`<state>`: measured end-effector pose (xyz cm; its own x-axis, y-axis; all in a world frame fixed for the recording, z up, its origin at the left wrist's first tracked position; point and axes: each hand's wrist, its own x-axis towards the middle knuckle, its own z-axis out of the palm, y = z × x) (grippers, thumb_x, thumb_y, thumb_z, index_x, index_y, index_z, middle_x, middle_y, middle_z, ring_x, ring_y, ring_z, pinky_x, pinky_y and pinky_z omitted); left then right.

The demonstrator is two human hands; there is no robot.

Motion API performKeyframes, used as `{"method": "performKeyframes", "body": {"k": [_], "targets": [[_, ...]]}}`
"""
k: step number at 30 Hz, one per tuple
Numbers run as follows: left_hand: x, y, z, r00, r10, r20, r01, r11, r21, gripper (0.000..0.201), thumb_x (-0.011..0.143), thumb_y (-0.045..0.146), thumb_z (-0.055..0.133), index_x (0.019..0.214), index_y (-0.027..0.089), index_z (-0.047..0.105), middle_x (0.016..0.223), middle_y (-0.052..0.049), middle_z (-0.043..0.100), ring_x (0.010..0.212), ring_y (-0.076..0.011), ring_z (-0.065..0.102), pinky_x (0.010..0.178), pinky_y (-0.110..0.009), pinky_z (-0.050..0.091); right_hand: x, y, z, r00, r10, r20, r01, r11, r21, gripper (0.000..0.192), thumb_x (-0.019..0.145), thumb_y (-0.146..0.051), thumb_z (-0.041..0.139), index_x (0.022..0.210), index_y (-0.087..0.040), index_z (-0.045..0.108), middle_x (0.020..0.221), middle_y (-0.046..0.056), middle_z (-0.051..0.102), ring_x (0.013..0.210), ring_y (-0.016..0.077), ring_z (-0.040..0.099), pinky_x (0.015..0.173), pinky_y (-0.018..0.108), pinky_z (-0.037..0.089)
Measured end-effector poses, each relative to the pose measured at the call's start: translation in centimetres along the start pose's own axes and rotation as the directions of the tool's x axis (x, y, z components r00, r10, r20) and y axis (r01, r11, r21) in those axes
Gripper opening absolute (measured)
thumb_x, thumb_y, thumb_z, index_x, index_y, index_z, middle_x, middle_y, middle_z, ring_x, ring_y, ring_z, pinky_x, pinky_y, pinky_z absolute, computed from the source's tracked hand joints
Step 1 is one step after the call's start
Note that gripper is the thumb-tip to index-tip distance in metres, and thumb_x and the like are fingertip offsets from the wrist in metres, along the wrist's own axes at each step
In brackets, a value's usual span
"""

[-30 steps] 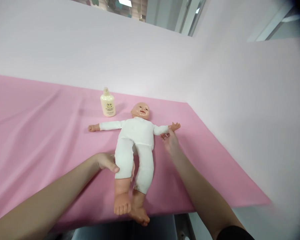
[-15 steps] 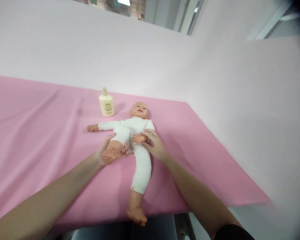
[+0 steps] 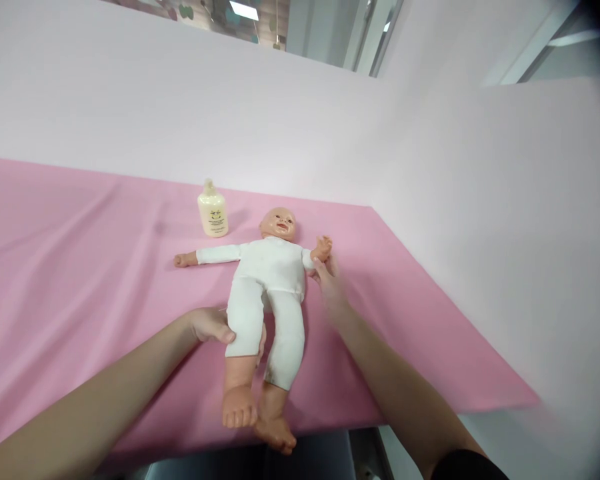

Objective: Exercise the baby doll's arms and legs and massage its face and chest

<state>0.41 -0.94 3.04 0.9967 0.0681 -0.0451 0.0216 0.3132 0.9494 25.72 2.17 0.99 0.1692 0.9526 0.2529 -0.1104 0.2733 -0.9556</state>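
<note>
On the pink cloth [image 3: 80, 267], the baby doll [image 3: 270, 280] lies face-up; the left hand [image 3: 213, 325] clasps its leg, the right hand [image 3: 330, 287] pinches its bent arm. The lotion bottle [image 3: 213, 210] beyond looks untouched.

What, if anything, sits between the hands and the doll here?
Nothing visible does. The left hand already grips the doll at one thigh, and the right hand holds its arm near the wrist. The only other thing, a cream bottle, stands apart on the pink cloth beyond the doll's shoulder.
</note>
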Motion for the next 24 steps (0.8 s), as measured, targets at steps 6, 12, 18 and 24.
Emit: {"method": "performKeyframes", "body": {"k": [6, 12, 18, 24], "targets": [[0.2, -1.8, -1.2, 0.967, 0.185, -0.174, -0.198, 0.979, -0.058, 0.061, 0.067, 0.069, 0.062, 0.089, 0.013, 0.063, 0.075, -0.01, 0.065, 0.077, -0.0258, 0.062, 0.084, -0.042, 0.047, -0.3, 0.1, 0.1, 0.995, -0.086, -0.058, 0.08, 0.992, -0.094, 0.05, 0.084, -0.047, 0.057, 0.129, -0.027, 0.048, 0.121, 0.007, 0.059, 0.092, 0.018, 0.063, 0.074, 0.031, 0.054], [0.6, -2.8, -2.3, 0.872, 0.265, -0.412, -0.355, 0.921, -0.16, 0.061, 0.072, 0.073, 0.051, 0.076, 0.014, 0.062, 0.065, -0.007, 0.059, 0.068, -0.0214, 0.056, 0.073, -0.035, 0.046, -1.8, 0.6, 0.9, 0.908, -0.292, 0.302, 0.387, 0.86, -0.333, 0.037, 0.086, -0.036, 0.06, 0.121, -0.027, 0.055, 0.123, 0.008, 0.056, 0.114, 0.0216, 0.055, 0.095, 0.037, 0.049], [0.8, -2.2, -1.7, 0.848, 0.259, -0.462, -0.357, 0.924, -0.136, 0.061, 0.073, 0.073, 0.05, 0.074, 0.014, 0.064, 0.064, -0.007, 0.058, 0.065, -0.0209, 0.054, 0.071, -0.034, 0.045, -1.9, 0.1, 0.7, 0.837, -0.288, 0.466, 0.487, 0.78, -0.393, 0.034, 0.085, -0.031, 0.061, 0.119, -0.028, 0.058, 0.126, 0.007, 0.053, 0.12, 0.0212, 0.052, 0.105, 0.039, 0.042], [0.5, -2.1, -1.6, 0.928, 0.236, -0.288, -0.281, 0.951, -0.128, 0.062, 0.07, 0.073, 0.056, 0.084, 0.013, 0.061, 0.07, -0.006, 0.06, 0.073, -0.0221, 0.057, 0.081, -0.039, 0.046, -0.9, 0.3, 0.6, 0.955, -0.167, 0.243, 0.218, 0.956, -0.198, 0.04, 0.08, -0.037, 0.065, 0.118, -0.026, 0.057, 0.119, 0.006, 0.06, 0.104, 0.0198, 0.059, 0.083, 0.033, 0.053]]}}
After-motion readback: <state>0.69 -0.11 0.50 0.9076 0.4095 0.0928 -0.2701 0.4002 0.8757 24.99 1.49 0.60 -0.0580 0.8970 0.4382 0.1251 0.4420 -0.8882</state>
